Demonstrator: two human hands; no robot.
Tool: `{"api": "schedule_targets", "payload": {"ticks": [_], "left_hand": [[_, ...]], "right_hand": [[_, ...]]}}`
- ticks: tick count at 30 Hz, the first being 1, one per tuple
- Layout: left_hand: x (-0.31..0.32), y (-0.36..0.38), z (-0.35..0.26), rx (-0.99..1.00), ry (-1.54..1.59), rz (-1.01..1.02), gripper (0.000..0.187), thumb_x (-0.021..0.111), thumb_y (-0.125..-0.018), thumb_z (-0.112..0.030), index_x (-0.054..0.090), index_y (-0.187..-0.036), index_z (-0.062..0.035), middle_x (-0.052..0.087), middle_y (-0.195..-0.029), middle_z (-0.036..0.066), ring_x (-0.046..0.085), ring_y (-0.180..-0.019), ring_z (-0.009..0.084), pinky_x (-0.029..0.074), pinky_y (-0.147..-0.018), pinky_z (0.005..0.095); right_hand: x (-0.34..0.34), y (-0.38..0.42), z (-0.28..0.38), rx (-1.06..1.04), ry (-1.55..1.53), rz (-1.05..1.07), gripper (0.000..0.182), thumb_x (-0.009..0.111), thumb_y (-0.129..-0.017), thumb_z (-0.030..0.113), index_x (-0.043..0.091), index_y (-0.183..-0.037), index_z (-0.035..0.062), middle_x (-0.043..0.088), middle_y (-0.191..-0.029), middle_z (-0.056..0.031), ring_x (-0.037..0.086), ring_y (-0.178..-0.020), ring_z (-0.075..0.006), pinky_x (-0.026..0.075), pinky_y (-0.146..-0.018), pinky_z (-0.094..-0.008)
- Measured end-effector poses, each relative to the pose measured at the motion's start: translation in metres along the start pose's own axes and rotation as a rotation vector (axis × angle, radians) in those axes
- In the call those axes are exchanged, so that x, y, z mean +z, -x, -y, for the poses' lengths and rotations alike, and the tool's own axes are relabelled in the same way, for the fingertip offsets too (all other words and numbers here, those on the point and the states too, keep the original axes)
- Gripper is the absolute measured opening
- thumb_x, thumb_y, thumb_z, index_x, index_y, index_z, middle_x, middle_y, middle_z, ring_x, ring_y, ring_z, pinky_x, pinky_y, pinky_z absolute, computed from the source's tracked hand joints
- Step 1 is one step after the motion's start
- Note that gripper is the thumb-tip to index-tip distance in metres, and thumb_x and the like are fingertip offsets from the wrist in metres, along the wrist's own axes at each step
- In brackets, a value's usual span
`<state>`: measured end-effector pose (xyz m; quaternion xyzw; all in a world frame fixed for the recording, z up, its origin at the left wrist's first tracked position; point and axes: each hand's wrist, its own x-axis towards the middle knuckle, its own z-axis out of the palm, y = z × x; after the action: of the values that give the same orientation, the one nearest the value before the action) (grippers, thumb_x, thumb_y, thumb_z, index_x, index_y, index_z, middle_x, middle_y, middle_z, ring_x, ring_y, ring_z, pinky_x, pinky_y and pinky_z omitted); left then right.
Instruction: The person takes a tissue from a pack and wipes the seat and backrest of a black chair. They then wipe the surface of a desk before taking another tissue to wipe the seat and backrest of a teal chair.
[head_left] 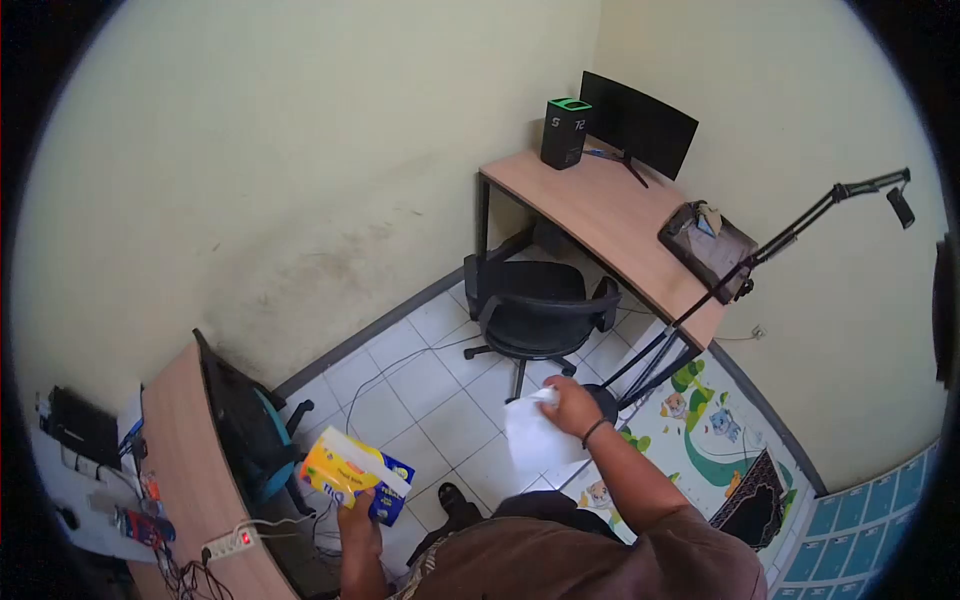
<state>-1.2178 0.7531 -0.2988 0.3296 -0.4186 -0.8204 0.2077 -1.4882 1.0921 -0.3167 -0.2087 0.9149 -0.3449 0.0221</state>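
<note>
My left hand [359, 513] is closed around the lower edge of a yellow and blue tissue pack [352, 473], held out at the lower left above the tiled floor. A pale strip runs across the top of the pack. In my right hand [575, 408], which wears a dark wristband, a white tissue [540, 438] is pinched at its upper edge and hangs down. Nothing else touches either hand.
Ahead stands a black office chair [540, 305] by a wooden desk [600, 215] with a monitor [640, 118], a black box [566, 134] and a tray [708, 248]. A jointed stand [750, 262] rises at right. Another desk [180, 440] and chair [250, 435] stand left; cables cross the floor.
</note>
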Motion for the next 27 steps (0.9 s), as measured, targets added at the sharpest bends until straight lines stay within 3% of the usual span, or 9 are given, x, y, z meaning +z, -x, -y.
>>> {"api": "schedule_targets", "payload": {"ticks": [3, 7, 9, 13, 15, 16, 21, 22, 27], "left_hand": [[0.024, -0.062, -0.021, -0.006, -0.07, 0.124, 0.041, 0.066, -0.086, -0.003, 0.054, -0.125, -0.0008, 0.065, -0.112, 0.009, 0.065, -0.098, 0.0196, 0.052, -0.085, 0.033], [0.08, -0.115, -0.042, -0.02, -0.134, 0.2, 0.051, 0.068, -0.082, 0.003, 0.051, -0.13, -0.0009, 0.063, -0.117, 0.008, 0.062, -0.106, 0.0187, 0.047, -0.096, 0.0331], [0.1, -0.14, -0.036, -0.054, -0.193, 0.29, 0.05, 0.066, -0.082, 0.005, 0.051, -0.129, -0.0012, 0.064, -0.117, 0.008, 0.062, -0.105, 0.0189, 0.046, -0.096, 0.0335], [0.138, -0.178, -0.022, -0.163, -0.314, 0.346, 0.047, 0.065, -0.082, 0.004, 0.054, -0.127, -0.0013, 0.064, -0.118, 0.008, 0.062, -0.108, 0.0205, 0.046, -0.097, 0.0341], [0.155, -0.195, -0.015, -0.199, -0.258, 0.374, 0.046, 0.065, -0.081, 0.004, 0.054, -0.126, -0.0002, 0.065, -0.117, 0.009, 0.062, -0.109, 0.0213, 0.048, -0.097, 0.0352], [0.159, -0.205, -0.012, -0.275, -0.244, 0.37, 0.047, 0.065, -0.081, 0.004, 0.054, -0.126, 0.0002, 0.065, -0.116, 0.009, 0.062, -0.109, 0.0216, 0.049, -0.096, 0.0354], [0.203, -0.249, -0.012, -0.413, -0.314, 0.327, 0.042, 0.063, -0.083, 0.001, 0.054, -0.124, 0.0018, 0.065, -0.115, 0.011, 0.066, -0.101, 0.0218, 0.053, -0.089, 0.0343], [0.222, -0.252, -0.014, -0.391, -0.337, 0.286, 0.035, 0.062, -0.085, 0.0, 0.057, -0.12, 0.0009, 0.067, -0.108, 0.011, 0.068, -0.095, 0.0231, 0.056, -0.083, 0.0349], [0.272, -0.307, 0.006, -0.451, -0.329, 0.463, 0.04, 0.063, -0.085, -0.002, 0.055, -0.123, 0.0011, 0.066, -0.113, 0.011, 0.067, -0.098, 0.0235, 0.055, -0.087, 0.0358]], "right_hand": [[-0.021, -0.043, -0.03, 0.156, 0.06, -0.092, 0.051, 0.078, -0.076, 0.017, 0.056, -0.121, 0.0045, 0.059, -0.117, -0.0212, 0.059, -0.111, -0.0391, 0.048, -0.096, -0.0412], [-0.035, -0.098, -0.074, 0.323, 0.128, -0.229, 0.06, 0.079, -0.074, 0.014, 0.052, -0.127, 0.0069, 0.054, -0.122, -0.0207, 0.057, -0.114, -0.0398, 0.049, -0.097, -0.0415], [-0.043, -0.121, -0.097, 0.381, 0.218, -0.275, 0.068, 0.08, -0.072, 0.012, 0.049, -0.132, 0.0091, 0.048, -0.133, -0.0212, 0.055, -0.119, -0.0404, 0.049, -0.1, -0.0425], [-0.048, -0.165, -0.143, 0.314, 0.289, -0.182, 0.071, 0.079, -0.072, 0.011, 0.049, -0.136, 0.0134, 0.043, -0.142, -0.0196, 0.054, -0.123, -0.0396, 0.049, -0.101, -0.0431], [-0.038, -0.176, -0.162, 0.301, 0.298, 0.005, 0.072, 0.077, -0.071, 0.01, 0.051, -0.137, 0.0181, 0.04, -0.149, -0.0163, 0.055, -0.123, -0.0384, 0.049, -0.102, -0.0427], [-0.03, -0.183, -0.171, 0.352, 0.293, -0.017, 0.065, 0.074, -0.071, 0.01, 0.058, -0.132, 0.0201, 0.045, -0.146, -0.0141, 0.058, -0.121, -0.0354, 0.05, -0.101, -0.0412], [-0.029, -0.19, -0.171, 0.35, 0.28, 0.012, 0.054, 0.069, -0.072, 0.007, 0.066, -0.124, 0.0188, 0.054, -0.14, -0.0136, 0.058, -0.121, -0.0311, 0.05, -0.101, -0.0387], [-0.029, -0.19, -0.165, 0.381, 0.267, 0.046, 0.055, 0.069, -0.072, 0.008, 0.066, -0.125, 0.0191, 0.053, -0.141, -0.0131, 0.058, -0.121, -0.0312, 0.05, -0.101, -0.0387], [-0.001, -0.193, -0.134, 0.397, 0.189, 0.025, 0.055, 0.072, -0.076, 0.016, 0.062, -0.129, 0.0213, 0.051, -0.142, -0.008, 0.058, -0.12, -0.0309, 0.051, -0.097, -0.0422]]}}
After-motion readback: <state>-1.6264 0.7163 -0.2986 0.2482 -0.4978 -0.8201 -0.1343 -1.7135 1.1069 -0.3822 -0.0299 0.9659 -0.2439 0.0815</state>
